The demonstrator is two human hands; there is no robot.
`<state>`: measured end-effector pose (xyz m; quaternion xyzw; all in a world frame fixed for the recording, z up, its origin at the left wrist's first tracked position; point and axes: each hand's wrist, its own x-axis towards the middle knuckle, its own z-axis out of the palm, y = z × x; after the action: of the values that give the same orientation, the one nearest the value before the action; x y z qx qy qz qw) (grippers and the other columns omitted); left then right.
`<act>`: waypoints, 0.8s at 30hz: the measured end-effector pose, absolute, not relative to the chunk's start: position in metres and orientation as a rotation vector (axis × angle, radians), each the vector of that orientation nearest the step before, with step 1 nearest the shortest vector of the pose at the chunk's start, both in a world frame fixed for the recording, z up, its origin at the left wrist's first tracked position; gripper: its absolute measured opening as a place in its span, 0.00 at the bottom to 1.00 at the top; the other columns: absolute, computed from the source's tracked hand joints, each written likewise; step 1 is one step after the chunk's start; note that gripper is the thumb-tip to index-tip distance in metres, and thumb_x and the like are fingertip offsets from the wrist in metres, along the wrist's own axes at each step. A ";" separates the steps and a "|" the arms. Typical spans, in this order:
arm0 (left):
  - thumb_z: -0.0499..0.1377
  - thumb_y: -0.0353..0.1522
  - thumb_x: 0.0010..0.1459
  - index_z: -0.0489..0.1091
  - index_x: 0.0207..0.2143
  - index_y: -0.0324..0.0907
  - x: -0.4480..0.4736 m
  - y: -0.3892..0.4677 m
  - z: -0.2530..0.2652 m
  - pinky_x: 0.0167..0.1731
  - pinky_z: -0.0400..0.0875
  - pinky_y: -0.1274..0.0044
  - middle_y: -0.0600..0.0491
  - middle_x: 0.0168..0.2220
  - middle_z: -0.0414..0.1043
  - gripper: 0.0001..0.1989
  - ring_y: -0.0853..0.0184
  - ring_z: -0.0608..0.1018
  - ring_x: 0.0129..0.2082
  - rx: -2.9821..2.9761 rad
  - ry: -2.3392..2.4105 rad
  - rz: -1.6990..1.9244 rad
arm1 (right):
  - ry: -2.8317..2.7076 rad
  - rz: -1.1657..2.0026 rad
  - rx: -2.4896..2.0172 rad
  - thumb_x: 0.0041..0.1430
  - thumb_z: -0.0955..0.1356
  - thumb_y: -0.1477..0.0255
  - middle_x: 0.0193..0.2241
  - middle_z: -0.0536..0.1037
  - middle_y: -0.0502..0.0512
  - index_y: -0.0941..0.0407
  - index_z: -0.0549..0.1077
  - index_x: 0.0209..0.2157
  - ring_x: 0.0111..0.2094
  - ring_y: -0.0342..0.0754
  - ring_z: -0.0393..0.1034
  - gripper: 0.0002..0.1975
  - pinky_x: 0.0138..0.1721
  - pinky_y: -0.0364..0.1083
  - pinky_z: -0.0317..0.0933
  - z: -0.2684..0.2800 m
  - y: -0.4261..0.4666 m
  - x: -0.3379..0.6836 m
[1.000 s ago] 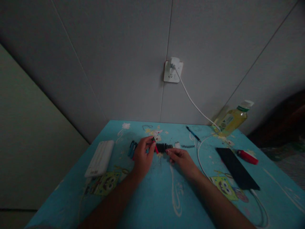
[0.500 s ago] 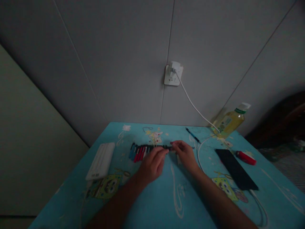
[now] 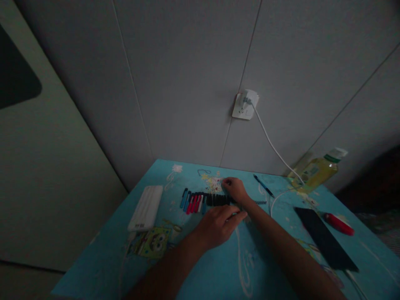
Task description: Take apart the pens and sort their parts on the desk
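Note:
A row of short pen-like pieces lies across the table, blue, red and white ones [image 3: 195, 204] on the left and black ones [image 3: 218, 200] on the right. My right hand [image 3: 235, 189] is just beyond the black end of the row, its fingers curled together; what they hold, if anything, is hidden. Nearer to me, my left hand [image 3: 221, 225] has thumb and fingers drawn together in front of the black pieces, close to my right wrist. I cannot make out anything between its fingertips.
A white power bank [image 3: 146, 208] with a cable lies left. Toward the right are a blue-black pen [image 3: 264, 186], a white charging cable [image 3: 271, 143], a bottle of yellow liquid [image 3: 317, 173], a black phone-like slab [image 3: 325, 237] and a red object [image 3: 339, 224]. Behind stands a wall with a socket [image 3: 238, 111].
My right hand has moved away toward the wall, past the row. My left hand has shifted right along the row, baring the black pieces. The whole view has turned somewhat.

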<state>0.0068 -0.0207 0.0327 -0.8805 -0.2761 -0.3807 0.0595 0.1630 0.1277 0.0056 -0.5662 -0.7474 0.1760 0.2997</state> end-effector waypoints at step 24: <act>0.53 0.31 0.66 0.66 0.55 0.46 0.008 -0.010 0.031 0.51 0.71 0.70 0.51 0.47 0.74 0.15 0.65 0.75 0.48 -2.652 -1.252 -1.298 | -1.783 0.532 -1.389 0.64 0.62 0.60 0.41 0.80 0.60 0.55 0.76 0.46 0.33 0.52 0.72 0.17 0.32 0.48 0.65 0.013 -0.018 0.223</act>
<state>0.0077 -0.0096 0.0310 -0.8264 -0.3903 -0.4046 -0.0329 0.2232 -0.0185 0.0127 -0.5487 -0.7042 0.2103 0.3986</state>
